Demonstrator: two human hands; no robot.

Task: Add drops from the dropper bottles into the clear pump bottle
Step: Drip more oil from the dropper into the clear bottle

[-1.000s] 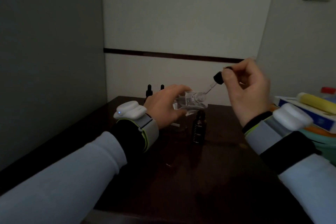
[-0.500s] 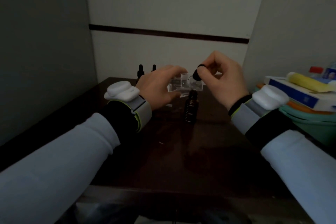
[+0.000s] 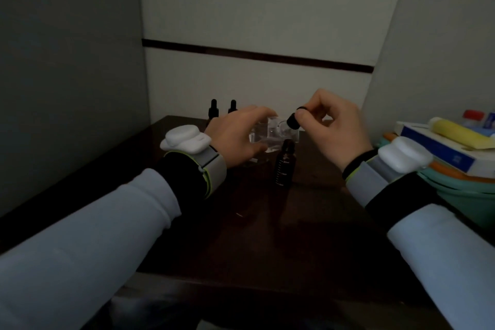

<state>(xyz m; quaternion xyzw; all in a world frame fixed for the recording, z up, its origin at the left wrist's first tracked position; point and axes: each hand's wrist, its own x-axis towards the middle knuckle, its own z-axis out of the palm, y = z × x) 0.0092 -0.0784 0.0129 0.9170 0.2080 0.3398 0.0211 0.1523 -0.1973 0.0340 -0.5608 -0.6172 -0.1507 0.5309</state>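
Head view: a dark table (image 3: 267, 236) is seen from above, with both forearms entering from the lower corners.
Left hand (image 3: 235, 134): curled round the pump bottle (image 3: 276, 132), which is gripped from the left.
Pump bottle: held clear of the table at frame centre, tipped onto its side, with its right end towards the dropper (image 3: 293, 120).
Right hand (image 3: 334, 128): just right of centre; the dropper's black bulb is pinched between thumb and forefinger.
Dropper: set against the pump bottle's right end; its glass tip cannot be made out.
Dark bottle (image 3: 285, 163): stood upright and uncapped on the table, just below the pump bottle.
Back bottles (image 3: 213, 110): two capped droppers are seen upright by the wall, above the left hand.
Right edge: a yellow tube (image 3: 455, 132) is laid on a blue box (image 3: 434, 147), over a teal tub (image 3: 468, 190).
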